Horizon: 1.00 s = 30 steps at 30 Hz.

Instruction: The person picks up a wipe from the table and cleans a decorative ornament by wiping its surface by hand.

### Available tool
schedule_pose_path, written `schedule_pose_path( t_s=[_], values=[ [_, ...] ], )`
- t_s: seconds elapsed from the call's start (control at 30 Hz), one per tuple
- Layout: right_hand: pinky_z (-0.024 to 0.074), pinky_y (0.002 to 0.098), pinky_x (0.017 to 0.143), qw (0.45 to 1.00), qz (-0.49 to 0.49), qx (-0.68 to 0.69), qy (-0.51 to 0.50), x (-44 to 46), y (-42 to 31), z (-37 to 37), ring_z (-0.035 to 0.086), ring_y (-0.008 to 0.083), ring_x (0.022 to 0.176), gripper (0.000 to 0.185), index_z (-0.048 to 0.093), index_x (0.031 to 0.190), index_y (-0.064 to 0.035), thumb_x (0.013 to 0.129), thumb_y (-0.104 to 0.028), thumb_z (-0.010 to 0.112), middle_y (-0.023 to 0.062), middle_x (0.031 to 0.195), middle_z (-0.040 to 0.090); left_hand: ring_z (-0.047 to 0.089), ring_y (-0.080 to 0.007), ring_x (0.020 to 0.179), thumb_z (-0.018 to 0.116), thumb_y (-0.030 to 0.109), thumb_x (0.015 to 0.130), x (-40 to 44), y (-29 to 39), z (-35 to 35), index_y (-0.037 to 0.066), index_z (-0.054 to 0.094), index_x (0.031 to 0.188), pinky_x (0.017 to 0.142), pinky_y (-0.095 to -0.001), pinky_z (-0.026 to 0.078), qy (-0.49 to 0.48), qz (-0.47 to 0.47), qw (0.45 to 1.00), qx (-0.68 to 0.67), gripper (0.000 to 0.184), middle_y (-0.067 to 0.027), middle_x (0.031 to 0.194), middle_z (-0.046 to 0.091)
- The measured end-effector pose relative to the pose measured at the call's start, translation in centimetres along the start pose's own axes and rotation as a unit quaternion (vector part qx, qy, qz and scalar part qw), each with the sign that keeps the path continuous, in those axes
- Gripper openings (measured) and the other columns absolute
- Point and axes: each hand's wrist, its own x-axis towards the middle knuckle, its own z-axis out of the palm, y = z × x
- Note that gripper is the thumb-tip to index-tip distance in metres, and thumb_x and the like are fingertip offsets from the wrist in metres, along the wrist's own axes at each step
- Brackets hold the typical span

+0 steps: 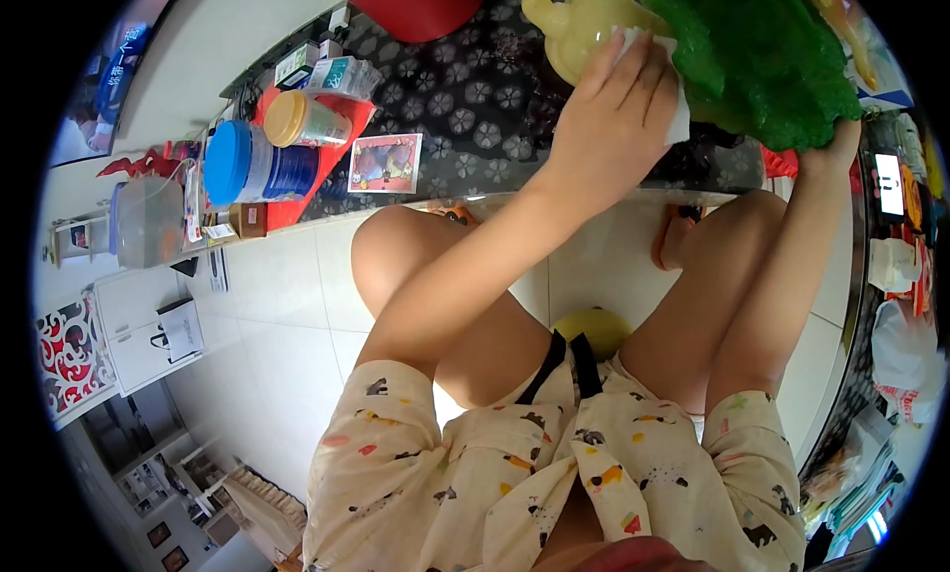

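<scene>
A glossy cabbage-shaped ornament (pixel 747 62) with green leaves lies on the dark flower-patterned table; a pale yellow, rounded part (pixel 584 28) sticks out to its left. My left hand (pixel 618 107) presses a white tissue (pixel 679 102) against the pale part, fingers bent over it. At the lower right edge of the green leaves, my right hand (pixel 833 151) grips the ornament, its fingers mostly hidden behind the leaves.
A red container (pixel 416 3) stands at the table's far side. To the left are a blue-lidded jar (pixel 233 163), a tan-lidded jar (pixel 287 119), small boxes (pixel 297 65) and a picture card (pixel 385 163). A lit phone (pixel 889 184) and plastic bags (pixel 905 349) lie right.
</scene>
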Motion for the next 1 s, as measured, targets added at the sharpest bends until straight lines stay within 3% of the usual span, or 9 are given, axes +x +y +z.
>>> schedule_pose_path(
  t_s=[0.2,0.33,0.57,0.67,0.7,0.77,0.83,0.93,1.0],
  values=[
    [0.0403,0.0506,0.103,0.998,-0.017,-0.048,0.025,-1.1,0.0,1.2,0.049,0.0344,0.121,0.042,0.045,0.132,0.0009,0.097,-0.022,0.040,0.0195,0.133,0.049,0.054,-0.0250,0.119,0.077,0.013,0.062,-0.7,0.6,-1.4,0.004,0.059,0.112,0.109,-0.0461,0.033,-0.037,-0.007,0.997,-0.074,0.054,-0.0107,0.113,0.062],
    [0.0472,0.0483,0.095,0.998,-0.019,-0.050,-0.016,0.1,-0.1,-0.2,0.056,0.0341,0.111,0.037,0.054,0.123,0.0016,0.094,-0.019,0.044,0.0194,0.123,0.057,0.061,-0.0256,0.106,0.071,0.007,0.067,-0.9,0.0,-3.0,0.003,0.062,0.108,0.105,-0.0455,0.036,-0.032,-0.051,0.981,-0.185,0.042,-0.0100,0.102,0.066],
    [0.0444,0.0497,0.098,0.994,-0.023,-0.070,-0.079,1.0,-0.3,-0.6,0.054,0.0344,0.114,0.039,0.052,0.125,0.0012,0.094,-0.020,0.043,0.0197,0.126,0.055,0.064,-0.0282,0.087,0.063,0.004,0.073,-0.2,-2.1,-2.9,-0.003,0.062,0.103,0.099,-0.0470,0.041,0.204,-0.172,0.945,-0.188,0.030,-0.0134,0.097,0.068],
    [0.0437,0.0499,0.098,0.990,0.006,-0.024,-0.138,1.6,-0.6,-1.3,0.053,0.0344,0.114,0.039,0.052,0.125,0.0010,0.094,-0.021,0.043,0.0197,0.126,0.054,0.063,-0.0265,0.093,0.069,0.011,0.068,0.2,-3.0,-1.7,0.002,0.062,0.099,0.101,-0.0493,0.034,0.199,-0.157,0.958,-0.134,0.032,-0.0111,0.090,0.067],
    [0.0434,0.0500,0.099,0.986,0.021,0.002,-0.164,1.8,-0.7,-1.5,0.053,0.0343,0.115,0.039,0.052,0.125,0.0010,0.095,-0.021,0.042,0.0196,0.127,0.054,0.054,-0.0342,0.113,0.063,0.011,0.076,1.4,-2.1,-4.5,-0.004,0.053,0.120,0.094,-0.0418,0.044,0.093,-0.157,0.980,-0.085,0.047,-0.0197,0.114,0.060],
    [0.0429,0.0501,0.099,0.973,0.062,0.055,-0.215,2.0,-0.9,-2.0,0.052,0.0343,0.115,0.039,0.052,0.125,0.0009,0.095,-0.022,0.042,0.0196,0.127,0.054,0.056,-0.0315,0.112,0.060,0.011,0.081,0.9,-2.1,-1.2,-0.005,0.052,0.121,0.094,-0.0401,0.046,0.149,-0.100,0.980,-0.081,0.044,-0.0182,0.115,0.061],
    [0.0424,0.0502,0.099,0.959,0.096,0.093,-0.251,2.0,-0.9,-2.1,0.052,0.0343,0.115,0.039,0.052,0.125,0.0008,0.095,-0.022,0.042,0.0196,0.127,0.053,0.063,-0.0223,0.101,0.069,0.013,0.069,1.4,-2.2,1.3,0.004,0.062,0.096,0.103,-0.0521,0.030,0.231,-0.056,0.971,0.002,0.029,-0.0082,0.093,0.067],
    [0.0417,0.0504,0.100,0.943,0.131,0.121,-0.281,1.8,-0.9,-2.0,0.051,0.0343,0.116,0.040,0.051,0.126,0.0007,0.095,-0.023,0.042,0.0196,0.128,0.053,0.061,-0.0190,0.107,0.069,0.016,0.069,1.9,-1.5,2.1,0.005,0.062,0.093,0.103,-0.0533,0.030,0.237,-0.070,0.968,0.028,0.028,-0.0057,0.098,0.067],
    [0.0412,0.0506,0.100,0.936,0.143,0.131,-0.293,1.7,-0.9,-2.0,0.051,0.0343,0.117,0.040,0.051,0.126,0.0006,0.095,-0.023,0.041,0.0195,0.129,0.052,0.055,-0.0234,0.117,0.069,0.010,0.075,1.1,-0.5,1.4,0.002,0.056,0.113,0.107,-0.0511,0.027,0.125,-0.116,0.979,-0.112,0.041,-0.0072,0.114,0.064]
  ],
)
